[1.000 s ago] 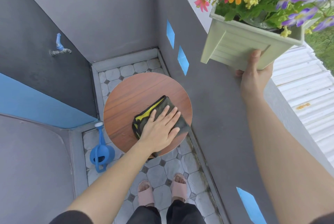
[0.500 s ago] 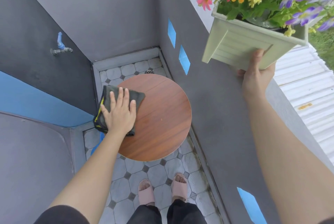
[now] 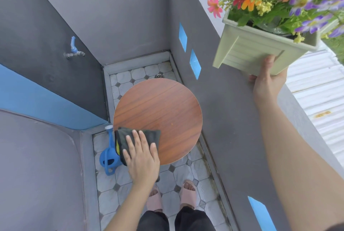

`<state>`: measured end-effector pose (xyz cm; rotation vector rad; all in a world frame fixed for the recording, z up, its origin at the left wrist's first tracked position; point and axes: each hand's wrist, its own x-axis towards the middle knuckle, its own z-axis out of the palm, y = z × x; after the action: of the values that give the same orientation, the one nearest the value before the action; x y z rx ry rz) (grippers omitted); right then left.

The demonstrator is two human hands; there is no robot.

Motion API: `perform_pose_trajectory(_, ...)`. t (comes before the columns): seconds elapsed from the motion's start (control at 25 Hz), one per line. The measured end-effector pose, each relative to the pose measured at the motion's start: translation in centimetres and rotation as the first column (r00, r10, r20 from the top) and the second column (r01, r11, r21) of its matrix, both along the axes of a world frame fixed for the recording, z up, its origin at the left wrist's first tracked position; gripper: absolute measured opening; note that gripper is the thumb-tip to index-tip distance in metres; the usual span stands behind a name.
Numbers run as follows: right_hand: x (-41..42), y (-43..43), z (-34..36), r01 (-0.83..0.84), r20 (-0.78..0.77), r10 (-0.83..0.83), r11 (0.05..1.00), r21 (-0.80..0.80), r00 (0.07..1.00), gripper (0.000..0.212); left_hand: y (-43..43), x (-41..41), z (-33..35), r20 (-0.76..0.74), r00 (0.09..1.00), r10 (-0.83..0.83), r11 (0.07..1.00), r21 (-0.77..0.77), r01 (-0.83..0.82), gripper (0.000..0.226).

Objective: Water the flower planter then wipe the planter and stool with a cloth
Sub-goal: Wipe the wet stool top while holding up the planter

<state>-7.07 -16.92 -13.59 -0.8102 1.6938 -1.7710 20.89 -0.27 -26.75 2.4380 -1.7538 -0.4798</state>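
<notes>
The left hand [image 3: 142, 158] lies flat, fingers straight, pressing the cloth [image 3: 137, 137] on the stool's [image 3: 160, 111] near-left edge. The right hand [image 3: 268, 79] grips the planter [image 3: 247, 50] from below, raised beside the wall, well apart from the stool.

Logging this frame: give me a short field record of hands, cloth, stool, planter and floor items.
left hand: flat on the cloth, pressing it onto the stool
cloth: dark, at the stool top's near-left edge
right hand: grips the planter at its base, held up off the stool
watering can: blue, on the tiles left of the stool
stage: wiping the stool
</notes>
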Motion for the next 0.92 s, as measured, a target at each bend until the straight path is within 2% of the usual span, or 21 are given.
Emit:
perform_pose_trajectory(0.28,0.2,-0.2,0.0,0.004,0.014,-0.003,1.000,-0.011,1.000,0.017,2.2,-7.7,-0.6,-0.004,0.982,-0.187,0.982,0.004,0.187,0.058)
perform_pose_trajectory(0.56,-0.2,-0.2,-0.2,-0.027,0.026,0.028,1.000,-0.014,0.999,0.034,-2.3,-13.6,-0.5,-0.046,0.918,-0.394,0.918,0.028,0.395,0.061)
perform_pose_trajectory(0.72,-0.2,0.0,-0.3,-0.027,0.028,0.028,0.999,-0.018,0.999,0.037,-6.9,-14.6,0.0,-0.053,0.894,-0.445,0.894,0.027,0.447,0.063)
perform_pose_trajectory(0.84,-0.3,0.0,-0.4,-0.018,0.082,0.020,0.999,-0.029,0.996,0.030,-10.9,-15.0,-0.1,-0.050,0.908,-0.417,0.908,0.023,0.418,0.066)
perform_pose_trajectory(0.92,-0.5,-0.1,-0.5,-0.012,0.095,0.016,0.999,-0.035,0.995,0.028,-13.1,-15.1,-0.3,-0.037,0.922,-0.386,0.922,0.014,0.386,0.061)
